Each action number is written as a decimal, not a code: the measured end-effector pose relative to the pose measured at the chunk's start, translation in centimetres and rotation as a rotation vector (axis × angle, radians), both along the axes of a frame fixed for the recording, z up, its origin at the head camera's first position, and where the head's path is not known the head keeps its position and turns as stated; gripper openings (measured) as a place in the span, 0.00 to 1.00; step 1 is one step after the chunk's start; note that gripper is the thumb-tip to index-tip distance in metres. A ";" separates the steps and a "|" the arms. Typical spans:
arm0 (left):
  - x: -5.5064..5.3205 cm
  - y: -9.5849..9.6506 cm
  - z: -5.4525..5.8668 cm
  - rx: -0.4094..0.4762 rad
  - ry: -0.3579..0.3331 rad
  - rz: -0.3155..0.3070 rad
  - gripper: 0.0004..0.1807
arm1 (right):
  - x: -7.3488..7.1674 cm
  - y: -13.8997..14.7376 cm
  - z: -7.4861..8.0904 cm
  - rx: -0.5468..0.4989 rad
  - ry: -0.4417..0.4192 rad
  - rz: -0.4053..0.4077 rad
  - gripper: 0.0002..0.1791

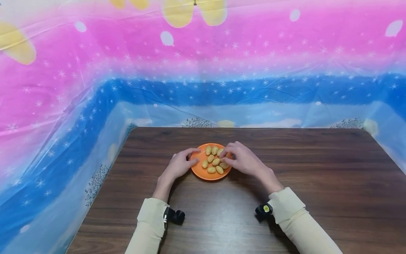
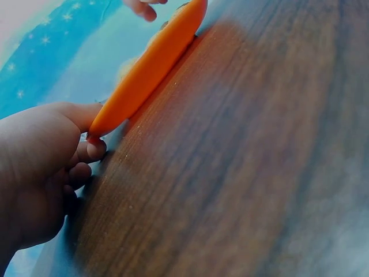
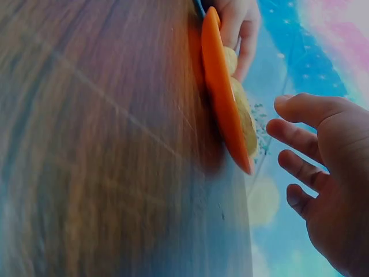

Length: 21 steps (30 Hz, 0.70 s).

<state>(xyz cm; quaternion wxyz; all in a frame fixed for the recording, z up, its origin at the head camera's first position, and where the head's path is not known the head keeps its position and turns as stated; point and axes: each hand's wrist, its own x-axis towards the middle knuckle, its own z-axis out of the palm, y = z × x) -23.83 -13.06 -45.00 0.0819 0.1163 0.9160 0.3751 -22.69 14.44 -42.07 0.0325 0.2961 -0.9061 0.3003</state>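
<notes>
An orange plate (image 1: 198, 172) sits towards the far side of the table and bears several small, oval, yellow-brown, potato-like pieces (image 1: 211, 170). At its left edge, my left hand (image 1: 180, 164) holds the rim, thumb over it; in the left wrist view the fingers (image 2: 81, 173) are bent beside and below the edge. My right hand (image 1: 244, 159) hovers over the plate's right side, its fingertips hiding some pieces in the head view. From the right wrist view, the thumb and fingers (image 3: 300, 164) are spread apart, with a gap to the pieces (image 3: 245, 118) and nothing held.
The dark wooden table (image 1: 317, 169) extends around the plate. A pink and blue patterned cloth (image 1: 253, 63) hangs behind it and along its sides. Each wrist carries a small black camera, such as the left camera (image 1: 177, 216), near a cream sleeve (image 1: 149, 222).
</notes>
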 end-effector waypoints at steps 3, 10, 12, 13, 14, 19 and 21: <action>0.0 0.0 0.0 0.001 -0.002 0.001 0.21 | 0.0 0.7 0.0 -0.008 0.002 -0.030 0.06; -0.2 0.2 -0.2 -0.012 0.003 0.001 0.21 | 0.1 2.7 -0.1 0.019 0.002 -0.093 0.06; -0.2 0.3 -0.2 -0.022 0.007 -0.002 0.21 | 0.2 3.2 -0.1 0.021 0.004 -0.104 0.06; -0.3 0.3 -0.2 -0.025 0.008 -0.003 0.21 | 0.3 3.4 -0.2 0.021 0.003 -0.112 0.06; -0.3 0.3 -0.2 -0.028 0.010 -0.004 0.21 | 0.3 3.6 -0.2 0.021 0.001 -0.118 0.07; -0.3 0.3 0.1 -0.030 0.017 -0.017 0.22 | 0.5 4.5 -0.4 0.026 -0.004 -0.129 0.07; -0.3 0.3 0.2 -0.036 0.025 -0.033 0.22 | 0.6 4.8 -0.5 0.030 0.000 -0.133 0.08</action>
